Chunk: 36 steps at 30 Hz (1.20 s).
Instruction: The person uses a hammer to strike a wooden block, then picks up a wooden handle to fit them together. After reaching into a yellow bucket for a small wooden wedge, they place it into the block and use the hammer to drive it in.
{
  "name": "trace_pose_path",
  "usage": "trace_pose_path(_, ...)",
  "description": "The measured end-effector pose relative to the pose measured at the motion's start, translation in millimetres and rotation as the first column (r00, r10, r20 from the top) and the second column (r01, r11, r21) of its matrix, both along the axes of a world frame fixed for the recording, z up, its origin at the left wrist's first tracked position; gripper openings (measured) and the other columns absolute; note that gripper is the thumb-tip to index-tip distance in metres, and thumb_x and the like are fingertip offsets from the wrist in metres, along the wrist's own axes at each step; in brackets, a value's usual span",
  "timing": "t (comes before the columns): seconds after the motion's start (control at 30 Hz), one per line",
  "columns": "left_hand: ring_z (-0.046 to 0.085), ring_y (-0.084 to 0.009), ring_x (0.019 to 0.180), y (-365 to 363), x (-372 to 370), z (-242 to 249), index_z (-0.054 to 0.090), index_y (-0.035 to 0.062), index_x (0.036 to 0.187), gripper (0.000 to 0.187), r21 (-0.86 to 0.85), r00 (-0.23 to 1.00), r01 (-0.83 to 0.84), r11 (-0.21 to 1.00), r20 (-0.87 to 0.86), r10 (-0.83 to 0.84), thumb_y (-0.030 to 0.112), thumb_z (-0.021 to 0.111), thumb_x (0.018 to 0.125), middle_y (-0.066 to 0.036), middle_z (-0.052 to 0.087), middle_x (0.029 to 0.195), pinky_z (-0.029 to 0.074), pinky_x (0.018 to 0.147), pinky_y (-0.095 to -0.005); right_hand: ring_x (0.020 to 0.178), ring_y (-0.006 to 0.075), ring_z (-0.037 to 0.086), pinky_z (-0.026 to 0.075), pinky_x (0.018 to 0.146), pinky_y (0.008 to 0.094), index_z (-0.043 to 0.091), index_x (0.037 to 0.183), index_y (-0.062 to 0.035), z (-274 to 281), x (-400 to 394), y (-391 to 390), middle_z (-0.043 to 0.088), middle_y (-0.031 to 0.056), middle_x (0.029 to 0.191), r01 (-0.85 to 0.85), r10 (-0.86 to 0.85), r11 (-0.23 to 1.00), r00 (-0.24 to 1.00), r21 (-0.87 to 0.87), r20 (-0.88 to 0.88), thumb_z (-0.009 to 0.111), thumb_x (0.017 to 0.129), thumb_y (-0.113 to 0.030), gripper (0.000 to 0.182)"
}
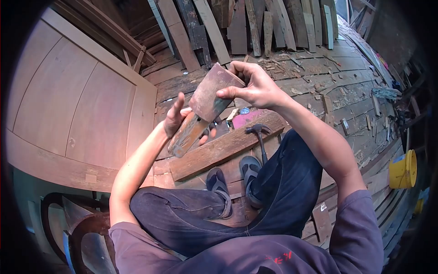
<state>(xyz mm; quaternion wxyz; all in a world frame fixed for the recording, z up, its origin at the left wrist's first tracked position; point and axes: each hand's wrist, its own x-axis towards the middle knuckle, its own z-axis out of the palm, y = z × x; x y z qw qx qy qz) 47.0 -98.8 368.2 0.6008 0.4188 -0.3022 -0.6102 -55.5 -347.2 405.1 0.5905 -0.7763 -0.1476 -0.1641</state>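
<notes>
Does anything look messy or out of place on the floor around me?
Yes. Loose wood scraps litter the floorboards at the upper right, scattered rather than piled. The hammer also lies a bit awkwardly, its head on the thick board and its handle sloping past the edge near your right shoe.

curled reddish sheet [213, 93] (scuffed) overlapping a tilted, worn wooden block [186, 136]

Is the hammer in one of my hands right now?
No, the hammer rests on the thick plank, apart from both the left hand and the right hand.
</notes>
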Motion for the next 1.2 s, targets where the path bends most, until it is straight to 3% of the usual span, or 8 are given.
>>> trace_pose_path(0.17, 0.067, -0.0142, 0.075, 4.1, -2.9, 37.2, 0.067, -0.0004, 0.109, 0.053, 0.112, 0.548, -0.359, 0.927, 0.829, 0.111, 0.047, 0.077, 0.087, -0.008, 0.070, 0.087, 0.056, 0.070, -0.0313, 0.068, 0.0074, 0.055, 0.045, 0.058, 0.0281, 0.063, 0.081, -0.0016, -8.7, 10.4, -0.7, 0.062, 0.0015, 0.073, 0.132, -0.131, 0.991, 0.991, 0.035, -0.021, 0.091, 0.076, -0.039, 0.047)
trace_pose_path(0.2, 0.066, -0.0122, 0.075, 0.6, -9.8, 41.4, 0.069, 0.0007, 0.106, 0.047, 0.088, 0.405, -0.438, 0.895, 0.908, 0.109, 0.045, 0.074, 0.091, -0.006, 0.070, 0.084, 0.055, 0.070, -0.0310, 0.068, 0.0078, 0.056, 0.045, 0.058, 0.0282, 0.063, 0.082, -0.0012, -8.1, 10.5, 0.8, 0.062, 0.0019, 0.074, 0.157, -0.156, 0.987, 0.987, 0.039, -0.030, 0.091, 0.077, -0.039, 0.047)
trace_pose_path(0.33, 0.063, -0.0099, 0.065, -2.8, -12.6, 31.8, 0.062, 0.0017, 0.090, 0.040, 0.015, 0.379, -0.511, 0.859, 0.901, 0.210, 0.040, 0.072, 0.095, -0.002, 0.063, 0.073, 0.053, 0.058, -0.0286, 0.073, 0.0090, 0.060, 0.049, 0.062, 0.0278, 0.066, 0.090, 0.0011, -6.6, 10.8, 8.1, 0.065, 0.0040, 0.080, 0.173, -0.168, 0.981, 0.984, 0.083, -0.065, 0.089, 0.080, -0.035, 0.045)
trace_pose_path(0.47, 0.061, -0.0116, 0.054, -0.5, -6.2, 26.2, 0.058, 0.0044, 0.087, 0.048, 0.178, 0.706, -0.391, 0.903, 0.688, 0.170, 0.050, 0.061, 0.100, -0.006, 0.064, 0.067, 0.050, 0.048, -0.0261, 0.077, 0.0092, 0.064, 0.051, 0.067, 0.0273, 0.067, 0.099, 0.0004, 2.5, 3.8, 3.8, 0.068, 0.0036, 0.085, -0.024, 0.049, 0.991, 0.980, 0.131, -0.195, 0.084, 0.085, -0.035, 0.042)
trace_pose_path(0.67, 0.062, -0.0131, 0.047, 8.6, 8.5, 8.5, 0.059, 0.0047, 0.085, 0.051, 0.219, 0.902, -0.180, 0.959, 0.426, 0.072, 0.053, 0.056, 0.102, -0.006, 0.063, 0.062, 0.049, 0.043, -0.0242, 0.081, 0.0092, 0.067, 0.051, 0.069, 0.0252, 0.070, 0.109, -0.0025, -3.4, 6.9, -20.1, 0.072, 0.0042, 0.092, -0.256, 0.245, 0.966, 0.947, -0.027, -0.209, 0.080, 0.088, -0.042, 0.046)
trace_pose_path(0.8, 0.056, -0.0160, 0.043, 10.0, 7.6, 6.2, 0.058, 0.0022, 0.080, 0.056, 0.196, 0.922, -0.112, 0.974, 0.387, 0.028, 0.054, 0.055, 0.101, -0.010, 0.060, 0.058, 0.046, 0.040, -0.0272, 0.080, 0.0152, 0.066, 0.051, 0.068, 0.0297, 0.069, 0.103, -0.0006, -5.8, 6.9, -15.5, 0.070, 0.0067, 0.089, -0.086, 0.091, 0.986, 0.995, -0.144, 0.028, 0.086, 0.080, -0.047, 0.055)
trace_pose_path(0.93, 0.061, -0.0147, 0.045, 13.0, 9.8, 7.4, 0.056, 0.0044, 0.087, 0.048, 0.159, 0.947, 0.000, 0.987, 0.317, -0.051, 0.050, 0.056, 0.102, -0.010, 0.063, 0.061, 0.048, 0.041, -0.0251, 0.082, 0.0146, 0.064, 0.052, 0.073, 0.0312, 0.064, 0.109, 0.0035, 7.9, -0.9, -15.9, 0.067, 0.0087, 0.086, -0.097, 0.092, 0.921, 0.995, -0.378, -0.032, 0.085, 0.079, -0.043, 0.059)
trace_pose_path(1.2, 0.060, -0.0141, 0.046, 14.3, 10.9, 15.5, 0.057, 0.0036, 0.090, 0.047, 0.169, 0.898, -0.094, 0.981, 0.440, 0.010, 0.049, 0.057, 0.102, -0.010, 0.063, 0.062, 0.048, 0.042, -0.0258, 0.073, 0.0142, 0.061, 0.050, 0.067, 0.0307, 0.063, 0.104, 0.0034, 1.9, 0.6, -10.0, 0.065, 0.0076, 0.080, -0.056, 0.073, 0.962, 0.996, -0.268, 0.052, 0.082, 0.082, -0.043, 0.055)
